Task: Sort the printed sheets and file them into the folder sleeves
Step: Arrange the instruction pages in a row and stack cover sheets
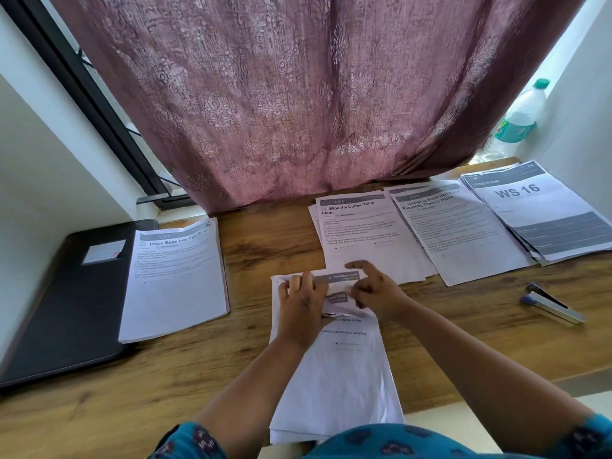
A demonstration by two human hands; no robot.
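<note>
Nearest the person, a stack (334, 376) of sheets is lying on the desk (251, 246), hanging slightly over its front edge. Both hands are working at its top end: the left hand (303, 301) is pressing down with fingers curled on the paper, the right hand (376, 291) is pinching a folded-up top sheet (337, 301). Left, a pile (175, 286) is overlapping a black folder (69, 303). Right, a stapler (551, 304) is resting. Farther back, three piles (463, 226) are sitting below the curtain (298, 94); a bottle (521, 117) is standing behind.
</note>
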